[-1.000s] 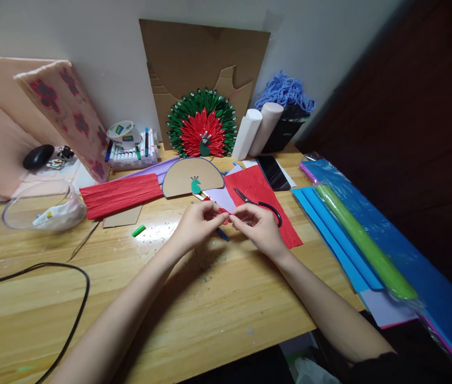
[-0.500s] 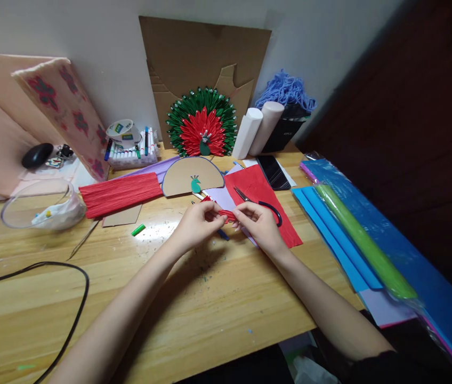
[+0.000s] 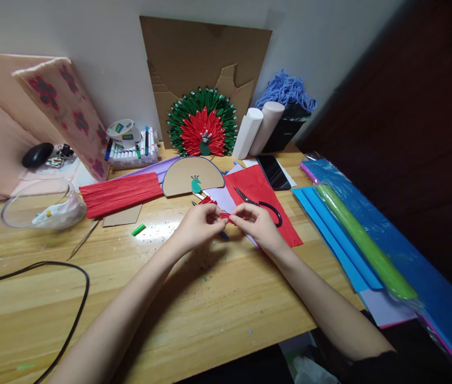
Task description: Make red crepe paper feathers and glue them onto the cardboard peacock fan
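Observation:
Between my two hands is a small piece of red crepe paper [image 3: 225, 215], partly hidden by the fingers. My left hand [image 3: 199, 226] pinches it from one side, and my right hand [image 3: 257, 223] pinches it from the other, fingertips close together. Right behind my right hand, scissors [image 3: 260, 205] with dark handles lie on a red paper sheet [image 3: 268, 186]. A half-round cardboard piece [image 3: 178, 176] bearing a small green peacock cutout [image 3: 196, 184] lies beyond my left hand. Some more red paper [image 3: 207, 200] shows just past that hand's fingers.
A finished green and red paper peacock [image 3: 218, 114] leans on cardboard at the wall. Folded red crepe paper [image 3: 122, 194], a green pen cap [image 3: 138, 230] and a clear tub [image 3: 42, 210] lie leftward. A phone [image 3: 274, 173] and wrapped paper rolls [image 3: 365, 240] are right.
My fingertips have shifted slightly on the red paper, the right hand's fingers drawing in closer to the left's. Everything else on the table stays where it was.

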The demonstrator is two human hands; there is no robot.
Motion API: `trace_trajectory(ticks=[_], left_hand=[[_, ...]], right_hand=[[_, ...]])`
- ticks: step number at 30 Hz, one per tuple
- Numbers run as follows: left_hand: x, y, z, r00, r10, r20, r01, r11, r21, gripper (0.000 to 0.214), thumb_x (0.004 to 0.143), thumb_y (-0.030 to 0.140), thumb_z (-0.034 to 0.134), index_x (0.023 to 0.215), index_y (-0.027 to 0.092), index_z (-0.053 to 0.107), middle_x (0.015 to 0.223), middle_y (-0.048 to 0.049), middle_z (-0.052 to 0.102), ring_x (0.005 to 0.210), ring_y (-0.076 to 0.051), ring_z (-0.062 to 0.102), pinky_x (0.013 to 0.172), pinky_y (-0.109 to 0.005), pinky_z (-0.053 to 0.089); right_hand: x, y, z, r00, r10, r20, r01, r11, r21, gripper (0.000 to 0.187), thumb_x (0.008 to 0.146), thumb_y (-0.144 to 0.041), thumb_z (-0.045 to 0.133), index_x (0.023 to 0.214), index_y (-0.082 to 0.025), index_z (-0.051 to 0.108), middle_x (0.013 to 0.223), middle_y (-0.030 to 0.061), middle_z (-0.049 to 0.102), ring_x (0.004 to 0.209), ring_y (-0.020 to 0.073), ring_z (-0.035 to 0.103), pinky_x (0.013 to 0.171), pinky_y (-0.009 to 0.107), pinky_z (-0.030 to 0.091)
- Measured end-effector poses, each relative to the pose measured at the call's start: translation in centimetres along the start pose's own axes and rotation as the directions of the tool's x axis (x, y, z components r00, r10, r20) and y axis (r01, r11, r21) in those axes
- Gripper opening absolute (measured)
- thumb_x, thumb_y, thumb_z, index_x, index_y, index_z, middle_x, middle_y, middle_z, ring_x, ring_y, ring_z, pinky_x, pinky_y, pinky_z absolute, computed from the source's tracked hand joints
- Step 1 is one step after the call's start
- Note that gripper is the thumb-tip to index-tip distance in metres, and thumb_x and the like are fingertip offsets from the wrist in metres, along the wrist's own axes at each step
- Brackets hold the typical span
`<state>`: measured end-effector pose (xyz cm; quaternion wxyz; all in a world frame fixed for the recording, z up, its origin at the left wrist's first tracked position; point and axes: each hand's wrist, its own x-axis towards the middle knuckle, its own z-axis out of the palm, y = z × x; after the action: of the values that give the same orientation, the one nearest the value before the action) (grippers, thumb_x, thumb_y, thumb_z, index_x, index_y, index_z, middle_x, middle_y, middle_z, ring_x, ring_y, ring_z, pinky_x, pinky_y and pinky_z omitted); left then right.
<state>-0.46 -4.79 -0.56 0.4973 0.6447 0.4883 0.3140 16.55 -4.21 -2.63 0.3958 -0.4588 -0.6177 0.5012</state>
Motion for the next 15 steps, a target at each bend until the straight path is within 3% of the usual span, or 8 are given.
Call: trace_trajectory(ticks=[8, 15], left_hand=[[-0.02, 0.16, 0.00, 1.000, -0.014, 0.009, 0.014, 1.000, 0.012, 0.011, 0.072, 0.024, 0.057, 0.070, 0.013, 0.059, 0.063, -0.0006, 0.058, 0.058, -0.010, 0.052, 0.055, -0.022, 0.041], [-0.06, 0.11, -0.03, 1.000, -0.007, -0.008, 0.007, 1.000, 0.007, 0.018, 0.075, 0.031, 0.057, 0.076, 0.013, 0.061, 0.072, -0.0043, 0.064, 0.063, -0.013, 0.056, 0.058, -0.024, 0.043]], right_hand=[[0.01, -0.07, 0.18, 0.998, 0.062, -0.016, -0.059, 0.989, 0.139, 0.022, 0.067, -0.036, 0.069, 0.070, -0.018, 0.056, 0.067, -0.0012, 0.055, 0.057, 0.0100, 0.050, 0.052, 0.022, 0.040], [0.07, -0.11, 0.14, 0.997, 0.076, 0.008, -0.077, 0.987, 0.144, 0.024, 0.066, -0.037, 0.070, 0.070, -0.018, 0.056, 0.066, -0.0018, 0.055, 0.056, 0.0097, 0.050, 0.052, 0.022, 0.040]])
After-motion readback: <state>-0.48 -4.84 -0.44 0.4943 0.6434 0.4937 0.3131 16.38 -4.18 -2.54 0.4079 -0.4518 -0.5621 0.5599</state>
